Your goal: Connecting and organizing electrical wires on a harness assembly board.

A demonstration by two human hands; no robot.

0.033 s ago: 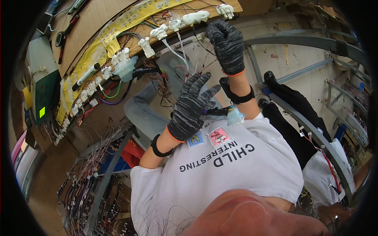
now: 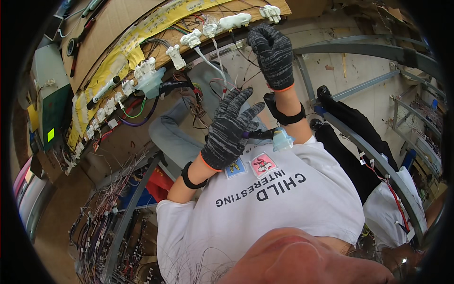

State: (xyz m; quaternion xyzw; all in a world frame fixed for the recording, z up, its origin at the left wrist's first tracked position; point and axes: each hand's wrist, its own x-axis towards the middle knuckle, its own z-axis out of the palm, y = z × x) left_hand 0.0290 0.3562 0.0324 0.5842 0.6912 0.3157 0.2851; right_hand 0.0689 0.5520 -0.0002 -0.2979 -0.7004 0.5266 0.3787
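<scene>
My left hand point(image 2: 231, 127), in a dark grey knit glove, is closed around a wire harness point(image 2: 259, 135) in front of my chest. The harness's dark sleeved end, with a pale blue translucent connector point(image 2: 283, 139), sticks out to the right of the palm. Loose thin wires point(image 2: 222, 87) fan out beyond my left fingertips, up toward the board. Higher and to the right, my right hand point(image 2: 270, 54), gloved alike, is curled with fingertips pinched together just below the board's right end. Thin wires run toward it, but what it pinches is hidden. Nearest it are white connector holders point(image 2: 235, 20).
A wooden board point(image 2: 163, 57) with yellow tape curves across the upper left, carrying several white connectors and another blue connector point(image 2: 151, 83). A marker point(image 2: 105, 91) lies on it. Hanging wire bundles point(image 2: 97, 227) are at lower left. Metal frame bars point(image 2: 354, 47) and another person's dark-clothed legs point(image 2: 362, 128) are at right.
</scene>
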